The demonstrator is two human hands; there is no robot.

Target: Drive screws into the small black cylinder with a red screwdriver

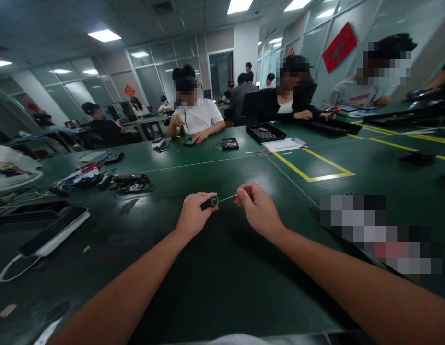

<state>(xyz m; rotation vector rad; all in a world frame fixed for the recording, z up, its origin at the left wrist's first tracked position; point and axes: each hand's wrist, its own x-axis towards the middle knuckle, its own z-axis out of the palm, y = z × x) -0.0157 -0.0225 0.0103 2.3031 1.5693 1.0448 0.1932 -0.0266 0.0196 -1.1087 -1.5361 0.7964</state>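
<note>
My left hand (194, 211) grips a short black cylinder (214, 201) between thumb and fingers, its round silver-rimmed end turned to the right and toward me. In my right hand (260, 208) a small screwdriver (234, 196) with a thin metal shaft and a red part near the fingers is pinched. Its shaft points left and meets the rim side of the cylinder; whether the tip touches or goes in, I cannot tell. Both hands are held above the green table (208, 292), in front of me. The fingers of my right hand hide most of the screwdriver's handle.
Left lie a tangle of black cables (131, 183), a blue-and-white bundle (80, 176) and a white-edged black device (55, 232). Yellow tape (330, 178) marks the table ahead. Across it, a person in white (204, 115) works near a black parts tray (264, 132).
</note>
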